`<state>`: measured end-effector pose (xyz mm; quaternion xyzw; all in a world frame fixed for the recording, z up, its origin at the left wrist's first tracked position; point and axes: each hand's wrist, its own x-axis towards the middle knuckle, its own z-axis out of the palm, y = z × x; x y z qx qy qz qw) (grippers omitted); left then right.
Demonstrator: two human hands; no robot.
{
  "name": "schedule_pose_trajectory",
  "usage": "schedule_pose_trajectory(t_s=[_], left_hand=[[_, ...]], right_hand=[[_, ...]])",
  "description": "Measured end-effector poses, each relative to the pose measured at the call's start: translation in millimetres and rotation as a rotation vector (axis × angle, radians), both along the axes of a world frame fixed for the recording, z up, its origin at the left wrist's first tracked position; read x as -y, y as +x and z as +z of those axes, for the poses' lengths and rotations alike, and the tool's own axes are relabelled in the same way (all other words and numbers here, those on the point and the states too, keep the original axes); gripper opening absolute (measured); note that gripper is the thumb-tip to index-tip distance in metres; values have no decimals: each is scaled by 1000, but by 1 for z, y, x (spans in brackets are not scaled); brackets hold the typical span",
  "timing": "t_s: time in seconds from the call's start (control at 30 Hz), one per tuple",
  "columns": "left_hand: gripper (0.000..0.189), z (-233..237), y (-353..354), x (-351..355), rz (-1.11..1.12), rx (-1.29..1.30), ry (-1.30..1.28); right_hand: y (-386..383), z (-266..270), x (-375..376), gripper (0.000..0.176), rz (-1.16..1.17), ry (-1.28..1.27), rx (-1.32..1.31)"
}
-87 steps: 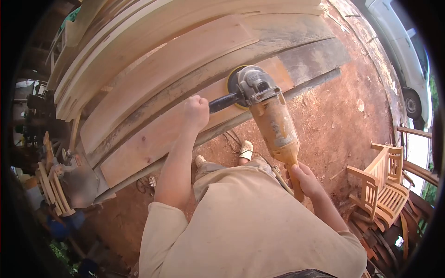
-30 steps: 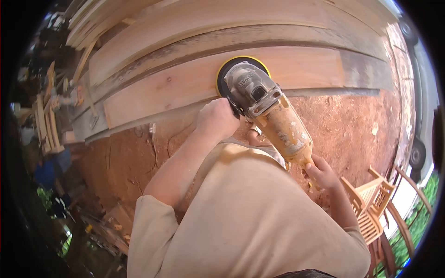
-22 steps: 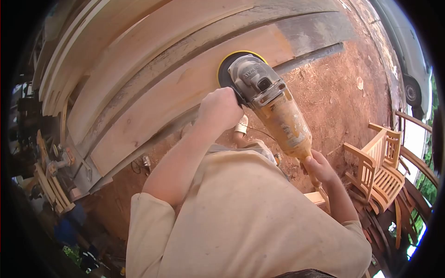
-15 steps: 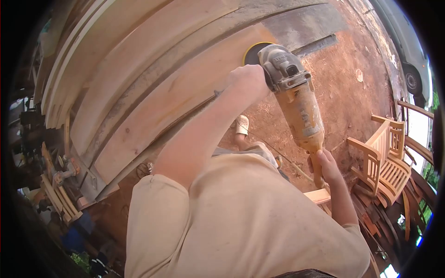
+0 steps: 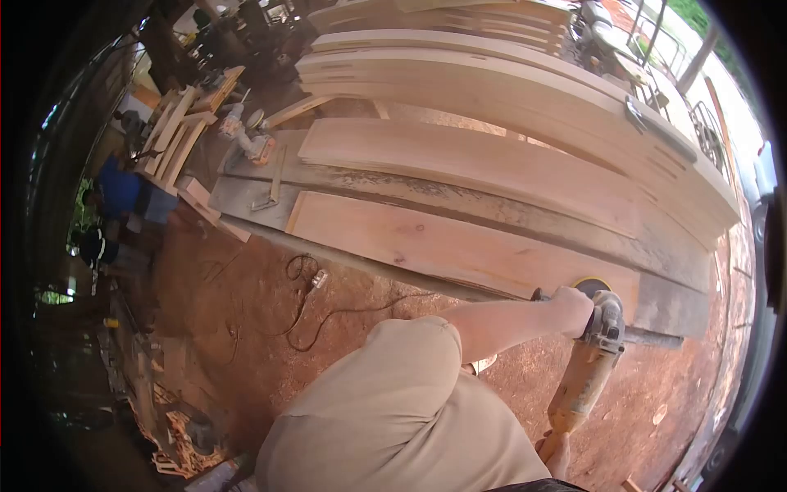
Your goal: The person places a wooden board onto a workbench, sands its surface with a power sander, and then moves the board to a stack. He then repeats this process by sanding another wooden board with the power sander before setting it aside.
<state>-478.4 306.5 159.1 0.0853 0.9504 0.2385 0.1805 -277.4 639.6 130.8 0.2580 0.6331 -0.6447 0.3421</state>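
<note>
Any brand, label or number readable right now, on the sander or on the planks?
No text can be read.
The disc sander, gripped by the left hand, shows only worn patches on its yellow body; any marking is too small and blurred to read.
The planks show no lettering.

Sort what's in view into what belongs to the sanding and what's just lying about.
In use: disc sander, left hand, right hand, near plank.
Lying about: stacked planks, cord on the ground, power tool at the bench end.
</note>
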Motion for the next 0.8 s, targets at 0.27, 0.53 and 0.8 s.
schedule_pose_trajectory(t_s=[0.27,0.53,0.8], left_hand=[[24,-29,113,130,331,66,91],[25,-5,228,245,736,199,146],[28,-15,328,348,1087,260,21]], right_hand=[[-10,7,107,48,479,171,-81],[-14,36,216,45,800,191,-42],[-12,9,335,40,1023,140,9]])
